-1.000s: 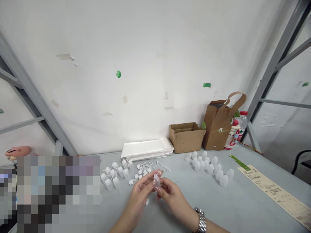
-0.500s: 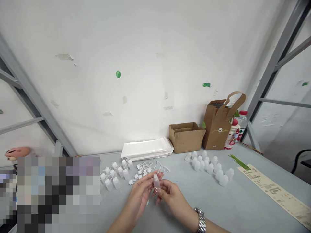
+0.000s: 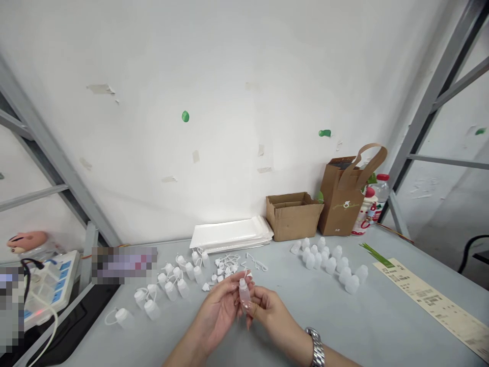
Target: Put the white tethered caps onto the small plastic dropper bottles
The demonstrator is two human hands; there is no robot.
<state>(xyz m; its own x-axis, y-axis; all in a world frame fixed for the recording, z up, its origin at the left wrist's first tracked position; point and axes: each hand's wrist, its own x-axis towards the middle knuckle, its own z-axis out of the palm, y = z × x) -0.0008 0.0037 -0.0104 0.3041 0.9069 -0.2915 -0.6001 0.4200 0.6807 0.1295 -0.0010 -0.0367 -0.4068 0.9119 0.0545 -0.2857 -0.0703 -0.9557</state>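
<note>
Upright in front of me is a small translucent squeeze bottle [image 3: 244, 295], its neck uppermost. My right hand [image 3: 269, 310] is closed, with thumb and fingers pinching the bottle's lower body. The fingers of my left hand [image 3: 221, 305] curl at the bottle's neck, where a small white cap [image 3: 248, 274] shows at the fingertips; part of it is hidden. Just beyond the hands lies a pile of loose white caps with straps [image 3: 227, 265]. To the left stand several bottles with strapped caps [image 3: 176, 288]. Several plain bottles without straps [image 3: 330, 264] stand to the right.
White padded envelopes [image 3: 231, 235] lie against the wall beside an open cardboard box [image 3: 294, 221] and a brown paper bag [image 3: 340, 204]. A printed paper strip [image 3: 431, 300] lies at the right. A power strip [image 3: 57, 285] with cables sits at far left.
The bottle has shifted slightly down and left in my hands, and a white piece now shows at my left fingertips. More capped bottles at the left are visible as the blurred patch shrinks.
</note>
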